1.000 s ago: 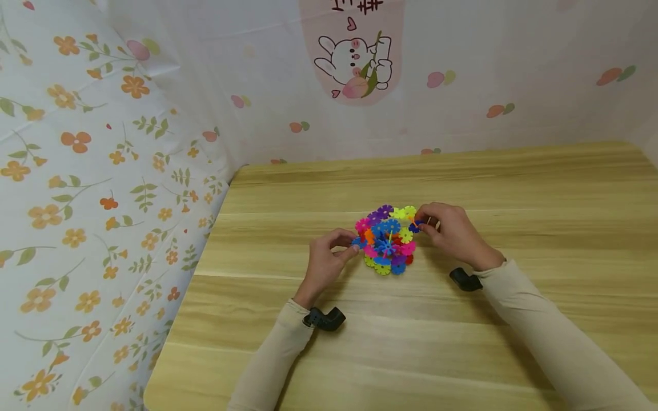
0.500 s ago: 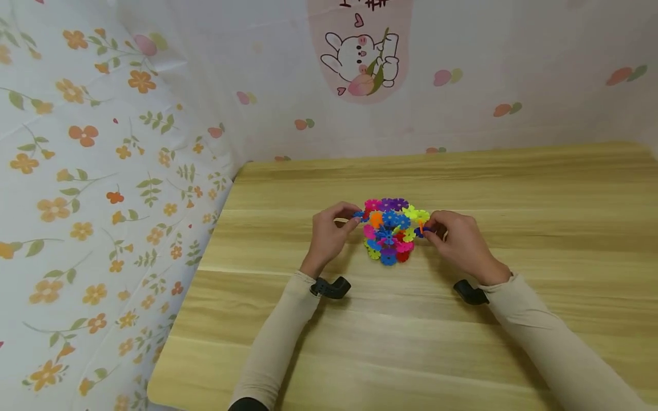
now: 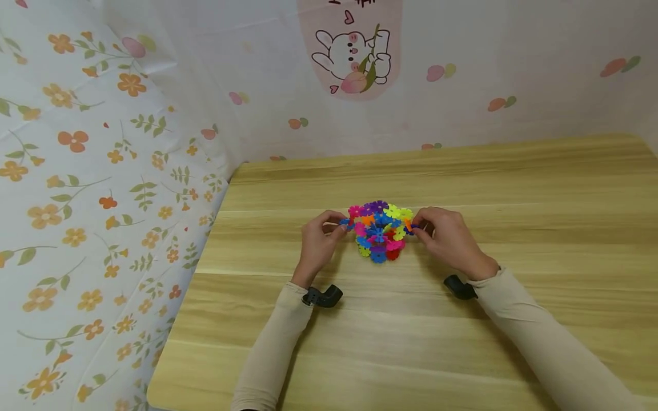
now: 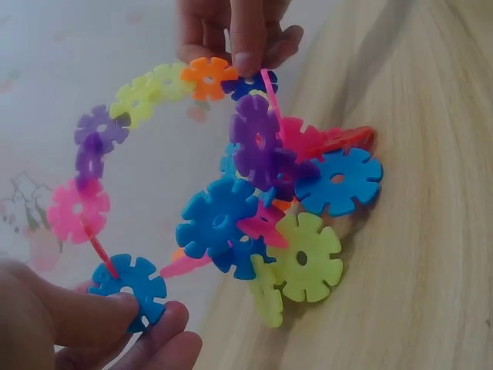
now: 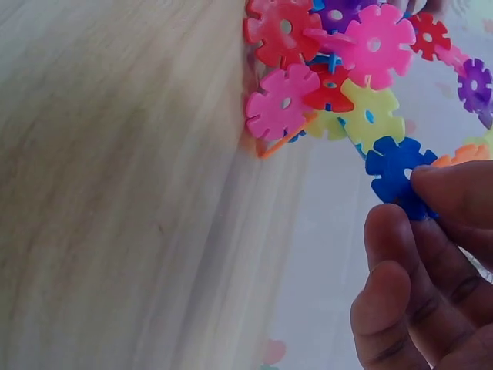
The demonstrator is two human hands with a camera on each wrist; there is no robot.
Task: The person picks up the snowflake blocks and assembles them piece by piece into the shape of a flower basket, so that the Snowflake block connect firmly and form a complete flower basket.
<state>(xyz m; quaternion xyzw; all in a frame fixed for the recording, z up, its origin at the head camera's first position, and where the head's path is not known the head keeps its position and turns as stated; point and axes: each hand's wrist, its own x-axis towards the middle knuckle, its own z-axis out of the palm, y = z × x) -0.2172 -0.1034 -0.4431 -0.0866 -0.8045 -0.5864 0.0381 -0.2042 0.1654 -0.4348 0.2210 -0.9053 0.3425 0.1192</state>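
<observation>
A basket-like cluster of notched plastic snowflake discs (image 3: 378,235) stands on the wooden table, in pink, blue, yellow, purple, red and orange. An arched chain of discs (image 4: 100,129) loops out from it, as the left wrist view shows. My left hand (image 3: 319,246) pinches a light blue disc (image 4: 137,281) at the chain's left end, between thumb and fingers. On the opposite side, my right hand (image 3: 449,237) grips a dark blue disc (image 5: 397,173) by its edge. Next to that disc sits an orange disc (image 4: 209,79). My fingers cover parts of both held discs.
The wooden table (image 3: 540,228) extends to both sides and toward me. Behind it hangs a pale cloth (image 3: 462,34) with a rabbit print. A flowered cloth (image 3: 92,228) borders the left edge. Black wrist mounts (image 3: 324,297) sit on both wrists.
My left hand has shifted a little farther from me, and my right hand slightly nearer, so the chain's ends are more level. Both hands keep their pinch, and the head view has shifted slightly.
</observation>
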